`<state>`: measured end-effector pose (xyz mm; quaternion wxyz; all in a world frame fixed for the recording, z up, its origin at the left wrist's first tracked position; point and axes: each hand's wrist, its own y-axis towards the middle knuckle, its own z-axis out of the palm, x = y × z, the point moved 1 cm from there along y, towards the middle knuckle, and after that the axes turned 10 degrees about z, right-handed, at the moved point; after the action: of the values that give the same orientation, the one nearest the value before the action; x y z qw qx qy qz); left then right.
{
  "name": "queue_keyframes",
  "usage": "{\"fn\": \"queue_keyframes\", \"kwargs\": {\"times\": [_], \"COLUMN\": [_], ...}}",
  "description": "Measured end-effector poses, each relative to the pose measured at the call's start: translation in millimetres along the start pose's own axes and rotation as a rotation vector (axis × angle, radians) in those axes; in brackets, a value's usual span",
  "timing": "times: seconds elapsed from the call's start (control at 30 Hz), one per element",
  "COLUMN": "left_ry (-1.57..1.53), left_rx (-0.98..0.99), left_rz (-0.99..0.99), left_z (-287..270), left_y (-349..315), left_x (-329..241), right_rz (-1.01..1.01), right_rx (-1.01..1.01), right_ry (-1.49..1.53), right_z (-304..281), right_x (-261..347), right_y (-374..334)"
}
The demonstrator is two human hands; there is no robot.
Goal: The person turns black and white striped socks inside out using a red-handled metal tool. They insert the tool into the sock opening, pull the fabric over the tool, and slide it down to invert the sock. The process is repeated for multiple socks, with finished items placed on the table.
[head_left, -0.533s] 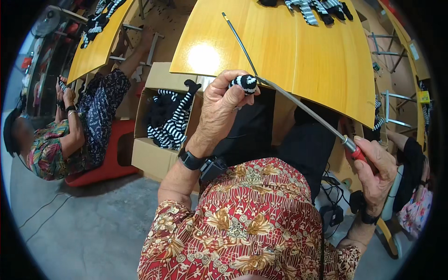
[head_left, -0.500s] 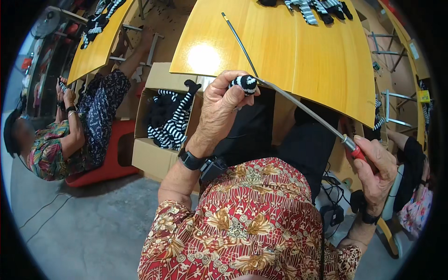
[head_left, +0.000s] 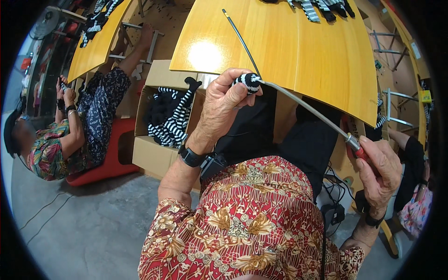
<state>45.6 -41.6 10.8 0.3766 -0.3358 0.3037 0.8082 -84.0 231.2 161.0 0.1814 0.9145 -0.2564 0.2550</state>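
Observation:
My left hand (head_left: 226, 100) pinches a small black-and-white striped knitted piece (head_left: 244, 84), bunched up round and held at the table's near edge. A thin dark rod (head_left: 240, 41) with a yellow band near its far end slants out behind it over the table. In my right hand (head_left: 380, 168) is the red handle of a long metal rod tool (head_left: 308, 109), which reaches up and left. Its thin bent tip touches the white top of the knitted piece; whether it goes inside is too small to tell.
A glossy yellow table (head_left: 280, 51) lies ahead, with striped and black knitted pieces (head_left: 322, 8) at its far edge. Left of me an open cardboard box (head_left: 156, 156) holds more of them. A seated person (head_left: 70, 135) works further left; another person's arm shows far right. Black cables (head_left: 331, 198) hang by my right side.
The rod tool's tip has come onto the top of the knitted piece, where more white now shows. My right hand has shifted slightly to the right and downward.

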Motion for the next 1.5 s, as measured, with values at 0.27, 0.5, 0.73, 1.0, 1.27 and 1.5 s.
{"fn": "queue_keyframes", "kwargs": {"times": [0.27,0.5,0.73,1.0,1.27,1.5], "left_ry": [0.001,0.115,0.128,0.077,0.082,0.061], "left_rx": [0.035,0.031,0.020,0.006,0.040,0.084], "left_rz": [0.025,0.066,0.080,0.074,0.069,0.066], "left_z": [-1.8,-7.7,-5.9,-4.6,-9.1,-7.5], "left_y": [-0.5,-0.9,3.2,8.2,8.8,11.4], "left_x": [-3.7,-9.7,-13.2,-16.9,-14.5,-15.0], "right_rz": [-0.048,-0.031,-0.053,-0.095,-0.095,-0.134], "right_rx": [0.011,-0.075,-0.056,-0.097,-0.077,-0.102], "right_ry": [-0.107,-0.199,-0.215,-0.248,-0.270,-0.341], "right_z": [2.4,5.4,5.0,2.2,3.5,3.1], "right_x": [8.6,26.2,24.1,21.9,23.4,19.1], "right_y": [0.4,-11.4,-7.1,-10.2,-10.0,-10.7]}}
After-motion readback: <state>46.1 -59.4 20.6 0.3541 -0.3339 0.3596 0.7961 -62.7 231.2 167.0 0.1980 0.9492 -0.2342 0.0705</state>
